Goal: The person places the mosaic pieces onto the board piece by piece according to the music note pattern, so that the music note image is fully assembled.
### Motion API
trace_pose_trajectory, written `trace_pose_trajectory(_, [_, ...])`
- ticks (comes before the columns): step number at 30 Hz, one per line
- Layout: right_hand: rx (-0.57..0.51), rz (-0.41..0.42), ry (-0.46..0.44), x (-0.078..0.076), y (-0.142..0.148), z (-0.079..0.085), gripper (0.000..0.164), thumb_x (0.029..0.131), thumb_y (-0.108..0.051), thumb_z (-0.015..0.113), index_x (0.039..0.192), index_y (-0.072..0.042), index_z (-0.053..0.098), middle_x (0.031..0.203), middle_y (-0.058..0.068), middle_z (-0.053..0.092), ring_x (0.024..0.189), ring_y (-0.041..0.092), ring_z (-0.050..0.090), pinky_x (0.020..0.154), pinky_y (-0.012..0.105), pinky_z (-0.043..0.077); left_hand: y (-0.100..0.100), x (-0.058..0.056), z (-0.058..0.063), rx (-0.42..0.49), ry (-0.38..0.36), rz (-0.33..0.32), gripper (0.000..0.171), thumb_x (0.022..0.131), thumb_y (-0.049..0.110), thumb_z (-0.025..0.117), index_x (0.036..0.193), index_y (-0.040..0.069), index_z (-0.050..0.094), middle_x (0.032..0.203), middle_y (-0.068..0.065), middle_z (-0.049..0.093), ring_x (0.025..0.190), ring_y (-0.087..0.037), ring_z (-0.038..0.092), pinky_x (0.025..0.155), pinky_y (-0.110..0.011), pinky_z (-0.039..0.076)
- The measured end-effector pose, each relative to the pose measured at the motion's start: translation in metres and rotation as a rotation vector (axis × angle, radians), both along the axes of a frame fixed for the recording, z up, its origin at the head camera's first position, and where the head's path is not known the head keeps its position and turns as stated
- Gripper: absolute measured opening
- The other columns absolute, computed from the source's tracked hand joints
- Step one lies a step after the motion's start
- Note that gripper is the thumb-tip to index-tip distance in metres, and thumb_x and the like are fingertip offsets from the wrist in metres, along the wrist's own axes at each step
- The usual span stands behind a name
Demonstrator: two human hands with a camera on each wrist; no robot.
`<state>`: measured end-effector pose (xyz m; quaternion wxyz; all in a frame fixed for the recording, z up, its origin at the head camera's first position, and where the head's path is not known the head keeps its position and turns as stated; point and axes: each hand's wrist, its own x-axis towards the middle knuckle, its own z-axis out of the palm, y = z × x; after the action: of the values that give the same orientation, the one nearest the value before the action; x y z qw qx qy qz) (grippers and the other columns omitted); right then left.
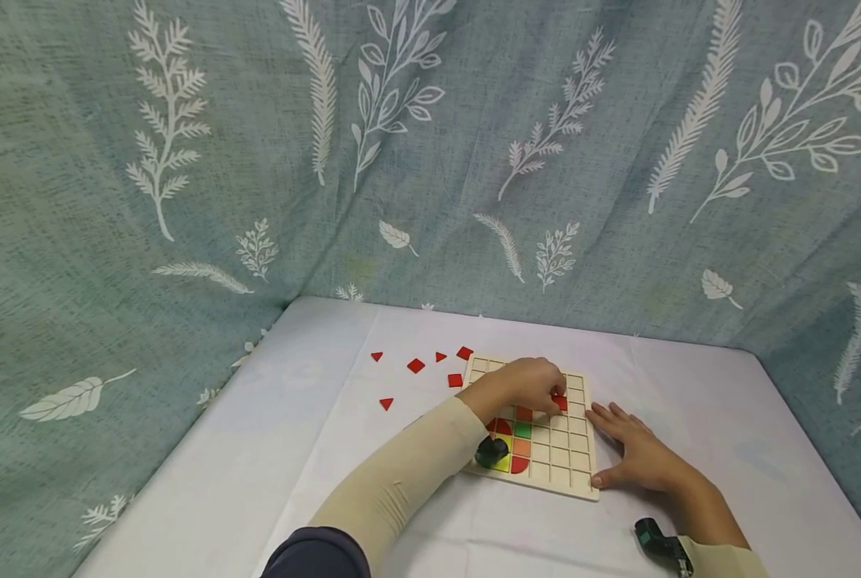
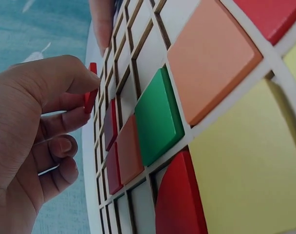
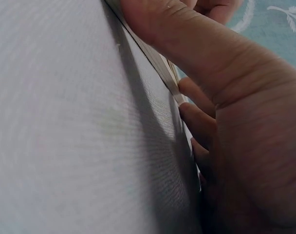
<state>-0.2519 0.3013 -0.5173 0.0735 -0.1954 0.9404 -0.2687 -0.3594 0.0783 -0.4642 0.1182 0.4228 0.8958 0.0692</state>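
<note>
My left hand reaches over the wooden grid board and pinches a red tile between thumb and forefinger. That tile stands on edge above the far squares in the left wrist view, with the other fingers curled loosely below. Several tiles sit in the grid near the hand: a green square, an orange square, a yellow piece and a red rounded piece. On the table at the board's right side rests my right hand, fingers spread, its thumb and fingertips at the board's edge.
Loose red pieces lie left of the board, among them a diamond-shaped tile, a triangle and a square. A white cloth covers the table. Behind it hangs a leaf-patterned green curtain.
</note>
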Motion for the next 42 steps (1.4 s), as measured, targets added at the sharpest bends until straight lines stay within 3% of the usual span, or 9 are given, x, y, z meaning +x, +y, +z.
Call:
trace_pose_trajectory(5, [-0.008,-0.001,-0.001,0.000,-0.001,-0.002,0.119,0.054,-0.061,0.085,0.149,-0.006,0.038,0.156,0.015,0.027,0.143,0.044,0.009,0.107,0.065,0.007,0.002,0.002,-0.002,-0.040,-0.008,0.029,0.028,0.085,0.037,0.075,0.108,0.021,0.073,0.093,0.014,0.063,0.082,-0.003,0.055,0.079,-0.022,0.046])
trace_pose_trajectory(11, [-0.003,-0.014,-0.001,0.001,-0.002,-0.002,0.120,0.053,-0.060,0.086,0.149,-0.006,0.038,0.156,0.015,0.027,0.143,0.043,0.009,0.108,0.064,0.006,0.005,0.002,-0.006,-0.039,0.000,0.018,0.026,0.086,0.034,0.074,0.108,0.020,0.072,0.093,0.013,0.062,0.081,-0.004,0.055,0.078,-0.022,0.046])
trace_pose_trajectory(25, [0.001,-0.009,0.008,0.000,-0.001,-0.001,0.118,0.055,-0.061,0.084,0.149,-0.006,0.039,0.156,0.015,0.027,0.143,0.045,0.010,0.104,0.069,0.009,0.007,0.003,-0.002,-0.051,-0.006,0.028,0.022,0.087,0.031,0.073,0.106,0.021,0.072,0.089,0.013,0.061,0.079,-0.005,0.055,0.074,-0.024,0.046])
trace_pose_trajectory(31, [0.005,-0.007,0.011,0.001,-0.001,-0.001,0.118,0.055,-0.061,0.084,0.149,-0.006,0.039,0.156,0.015,0.028,0.142,0.045,0.010,0.104,0.069,0.009,0.009,0.002,-0.005,-0.059,0.007,-0.027,0.023,0.086,0.028,0.072,0.109,0.026,0.071,0.091,0.013,0.059,0.081,-0.006,0.054,0.073,-0.023,0.045])
trace_pose_trajectory(35, [0.012,-0.014,0.005,0.000,-0.002,-0.003,0.118,0.055,-0.061,0.084,0.149,-0.007,0.039,0.156,0.015,0.027,0.142,0.045,0.010,0.104,0.069,0.010,0.009,0.002,-0.006,-0.046,-0.012,-0.038,0.021,0.088,0.027,0.071,0.108,0.028,0.072,0.092,0.013,0.059,0.081,-0.007,0.053,0.073,-0.023,0.044])
trace_pose_trajectory(42, [0.018,-0.016,0.005,0.000,-0.001,-0.001,0.119,0.055,-0.063,0.083,0.149,-0.007,0.038,0.156,0.014,0.027,0.143,0.044,0.010,0.105,0.068,0.008,0.008,0.000,-0.010,-0.049,0.021,-0.056,0.021,0.089,0.027,0.069,0.110,0.029,0.071,0.100,0.014,0.059,0.085,-0.005,0.052,0.078,-0.023,0.044])
